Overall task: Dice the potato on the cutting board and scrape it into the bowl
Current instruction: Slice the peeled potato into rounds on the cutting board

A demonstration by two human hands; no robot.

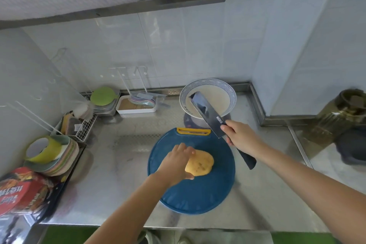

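head view: my left hand [178, 159] fingers curl on the whole potato [201, 162] on the cutting board [198, 194]; right hand [240, 137] grips the cleaver [207, 114] over the bowl [208, 99]. dicing not begun; next, blade down.

We see through one wide-angle camera worn on the head, facing forward and steeply down over the steel counter [118, 194]. The cutting board [198, 198] lies close below us, just under frame centre. The tiled wall [178, 45] behind rises across the upper half, its lines bowed by the lens.
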